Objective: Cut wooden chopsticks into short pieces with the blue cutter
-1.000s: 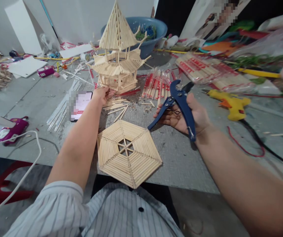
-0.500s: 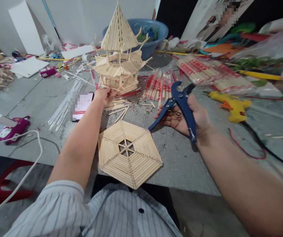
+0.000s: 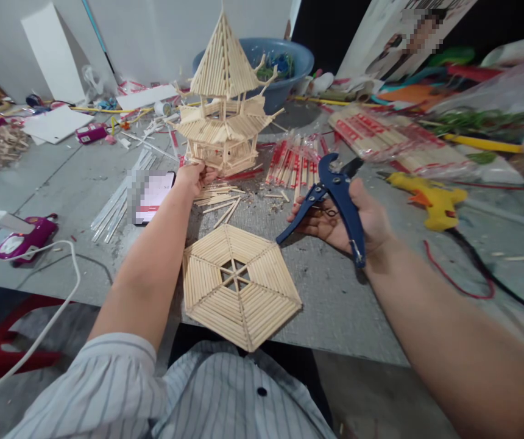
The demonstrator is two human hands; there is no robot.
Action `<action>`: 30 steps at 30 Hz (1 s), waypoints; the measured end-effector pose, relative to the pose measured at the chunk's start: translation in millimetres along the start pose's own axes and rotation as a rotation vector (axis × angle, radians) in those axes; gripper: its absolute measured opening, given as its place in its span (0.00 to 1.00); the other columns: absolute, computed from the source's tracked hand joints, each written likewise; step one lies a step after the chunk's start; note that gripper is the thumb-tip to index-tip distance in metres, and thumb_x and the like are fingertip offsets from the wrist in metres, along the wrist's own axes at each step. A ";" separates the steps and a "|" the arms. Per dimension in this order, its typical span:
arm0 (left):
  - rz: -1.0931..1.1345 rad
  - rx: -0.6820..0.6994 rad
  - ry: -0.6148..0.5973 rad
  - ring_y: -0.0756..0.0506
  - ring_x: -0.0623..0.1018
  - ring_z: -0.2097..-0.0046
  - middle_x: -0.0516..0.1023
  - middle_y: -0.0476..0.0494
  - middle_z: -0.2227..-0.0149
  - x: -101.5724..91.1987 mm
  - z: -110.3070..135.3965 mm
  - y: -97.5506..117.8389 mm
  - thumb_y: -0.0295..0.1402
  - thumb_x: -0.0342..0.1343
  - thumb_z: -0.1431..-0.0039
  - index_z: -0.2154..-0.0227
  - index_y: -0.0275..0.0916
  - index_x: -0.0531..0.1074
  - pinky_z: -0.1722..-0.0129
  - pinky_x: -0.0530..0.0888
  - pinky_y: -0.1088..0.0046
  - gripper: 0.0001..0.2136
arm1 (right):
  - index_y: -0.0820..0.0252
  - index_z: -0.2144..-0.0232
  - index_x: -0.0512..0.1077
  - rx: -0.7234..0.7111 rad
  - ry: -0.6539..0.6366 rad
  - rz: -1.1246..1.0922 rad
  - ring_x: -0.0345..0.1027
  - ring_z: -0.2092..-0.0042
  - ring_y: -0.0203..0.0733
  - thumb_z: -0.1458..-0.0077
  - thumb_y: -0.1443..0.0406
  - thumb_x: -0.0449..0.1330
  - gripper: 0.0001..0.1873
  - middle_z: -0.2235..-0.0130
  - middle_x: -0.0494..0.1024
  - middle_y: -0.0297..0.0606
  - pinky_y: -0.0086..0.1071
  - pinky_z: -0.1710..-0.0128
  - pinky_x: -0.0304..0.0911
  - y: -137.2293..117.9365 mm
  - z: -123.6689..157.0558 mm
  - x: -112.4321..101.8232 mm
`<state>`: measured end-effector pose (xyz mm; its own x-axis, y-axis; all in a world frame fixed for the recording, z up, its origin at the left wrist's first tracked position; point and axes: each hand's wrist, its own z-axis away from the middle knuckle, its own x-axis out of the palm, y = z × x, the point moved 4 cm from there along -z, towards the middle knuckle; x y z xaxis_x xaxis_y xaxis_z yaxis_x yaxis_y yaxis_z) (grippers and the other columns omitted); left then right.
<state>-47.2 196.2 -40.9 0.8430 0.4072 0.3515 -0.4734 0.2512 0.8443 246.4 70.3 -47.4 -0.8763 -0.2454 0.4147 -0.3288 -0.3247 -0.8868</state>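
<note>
A pagoda model (image 3: 225,131) built of wooden sticks stands upright at the back of the table. My left hand (image 3: 199,177) reaches to the front left corner of its base, with curled fingers closed at the edge; the fingertips are partly hidden. In my right hand (image 3: 357,213), palm up, lies a blue pipe cutter (image 3: 342,189) with its jaws and handles apart. Between my forearms, a flat hexagonal stick panel (image 3: 266,274) with an open centre lies at the table's front edge. Several loose short sticks (image 3: 219,198) are scattered just below my left hand.
A phone (image 3: 155,195) and clear glue sticks (image 3: 118,201) lie left of my forearm. Wrapped chopsticks (image 3: 296,161) sit behind the cutter. To the right is a yellow glue gun (image 3: 431,195) with its black cord. A blue basin (image 3: 296,58) stands behind the pagoda.
The view has shifted very slightly. Both hands, the pagoda, the cutter and the panel keep their places relative to one another.
</note>
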 end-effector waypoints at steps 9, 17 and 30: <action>-0.170 0.070 -0.038 0.56 0.70 0.81 0.68 0.51 0.83 2.8 9.9 5.0 0.24 0.48 0.35 0.78 0.36 0.66 0.76 0.70 0.85 0.14 | 0.59 0.63 0.77 0.015 0.010 -0.028 0.76 0.55 0.55 0.53 0.36 0.52 0.36 0.62 0.81 0.47 0.53 0.43 0.63 1.4 -0.2 -1.6; -0.169 0.080 -0.001 0.52 0.75 0.77 0.69 0.48 0.81 2.8 5.2 3.8 0.26 0.49 0.36 0.78 0.36 0.67 0.74 0.71 0.82 0.14 | 0.56 0.64 0.76 0.048 0.051 -0.001 0.73 0.50 0.54 0.48 0.37 0.43 0.36 0.61 0.81 0.47 0.53 0.41 0.59 0.9 -0.6 -1.5; -0.191 0.069 -0.002 0.54 0.73 0.79 0.67 0.51 0.83 2.4 10.6 5.0 0.25 0.47 0.35 0.73 0.36 0.69 0.74 0.72 0.84 0.11 | 0.59 0.65 0.76 0.007 -0.029 -0.028 0.73 0.49 0.59 0.58 0.35 0.57 0.36 0.61 0.81 0.48 0.56 0.42 0.60 1.9 -0.9 -1.3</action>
<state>-44.9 189.1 -31.6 0.9164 0.3561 0.1826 -0.2859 0.2632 0.9214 246.6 70.8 -49.9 -0.8564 -0.2622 0.4448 -0.3503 -0.3378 -0.8736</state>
